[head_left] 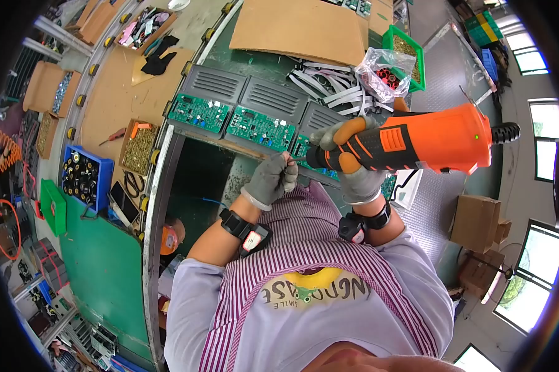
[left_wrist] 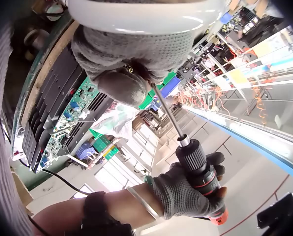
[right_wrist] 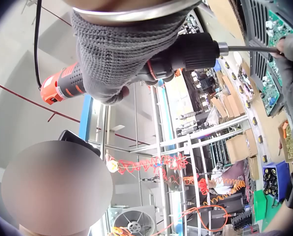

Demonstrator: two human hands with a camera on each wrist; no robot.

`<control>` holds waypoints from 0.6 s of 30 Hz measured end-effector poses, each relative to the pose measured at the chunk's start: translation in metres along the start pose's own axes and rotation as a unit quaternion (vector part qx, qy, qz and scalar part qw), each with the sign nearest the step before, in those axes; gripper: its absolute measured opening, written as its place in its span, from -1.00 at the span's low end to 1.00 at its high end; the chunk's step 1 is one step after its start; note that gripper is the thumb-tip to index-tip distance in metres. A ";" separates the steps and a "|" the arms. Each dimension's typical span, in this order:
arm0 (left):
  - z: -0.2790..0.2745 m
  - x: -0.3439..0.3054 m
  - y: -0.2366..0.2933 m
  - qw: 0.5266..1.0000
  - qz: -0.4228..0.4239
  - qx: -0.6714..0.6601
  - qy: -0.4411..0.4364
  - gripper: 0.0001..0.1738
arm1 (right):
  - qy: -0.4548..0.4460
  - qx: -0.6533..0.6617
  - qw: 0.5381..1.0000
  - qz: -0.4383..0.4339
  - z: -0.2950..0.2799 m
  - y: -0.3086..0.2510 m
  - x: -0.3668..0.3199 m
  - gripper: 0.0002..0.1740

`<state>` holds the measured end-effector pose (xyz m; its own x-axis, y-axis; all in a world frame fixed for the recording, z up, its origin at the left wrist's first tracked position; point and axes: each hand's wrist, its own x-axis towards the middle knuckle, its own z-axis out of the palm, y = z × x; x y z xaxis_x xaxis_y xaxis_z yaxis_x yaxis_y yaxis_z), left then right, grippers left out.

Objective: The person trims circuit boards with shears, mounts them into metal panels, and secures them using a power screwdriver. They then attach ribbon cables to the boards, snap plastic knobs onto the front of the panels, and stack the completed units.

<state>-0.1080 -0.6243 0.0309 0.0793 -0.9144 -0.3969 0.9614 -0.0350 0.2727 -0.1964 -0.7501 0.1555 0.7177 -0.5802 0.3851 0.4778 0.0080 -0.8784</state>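
An orange and black power screwdriver (head_left: 428, 139) lies sideways in the right hand (head_left: 354, 167), whose gloved fingers wrap its black front part. Its long metal bit (left_wrist: 168, 110) reaches to the gloved left hand (head_left: 268, 180), where finger and thumb pinch at the tip; a small brass-coloured piece (left_wrist: 130, 69) shows between those fingers in the left wrist view. In the right wrist view the bit (right_wrist: 252, 48) ends at the left fingertips. Beyond the hands, green circuit boards (head_left: 261, 129) rest on dark grey ribbed housings (head_left: 214, 84) in a row.
Grey-white strips (head_left: 329, 84), a plastic bag of red parts (head_left: 385, 74) and a green tray (head_left: 422, 56) are beyond the right hand. A cardboard sheet (head_left: 298, 28) lies at the far side. Left stand a blue bin (head_left: 106, 186) and a box of screws (head_left: 138, 149).
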 end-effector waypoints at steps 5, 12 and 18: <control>-0.003 -0.005 -0.001 1.000 0.010 0.025 -0.002 -0.73 | 0.024 0.008 0.999 0.034 0.005 0.001 -0.001 -0.79; -0.016 -0.008 0.012 0.969 -0.090 0.173 0.153 -0.85 | 0.008 -0.196 0.980 0.031 0.004 0.012 -0.004 -0.80; -0.025 -0.014 0.000 0.982 -0.036 0.141 0.123 -0.82 | 0.003 -0.331 0.943 0.017 0.008 0.017 -0.003 -0.80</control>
<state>-0.1022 -0.6016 0.0142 0.1082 -0.7811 -0.6149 0.8587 -0.2382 0.4538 -0.1861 -0.7417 0.1424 0.7232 -0.5927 0.3544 0.0323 -0.4837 -0.8746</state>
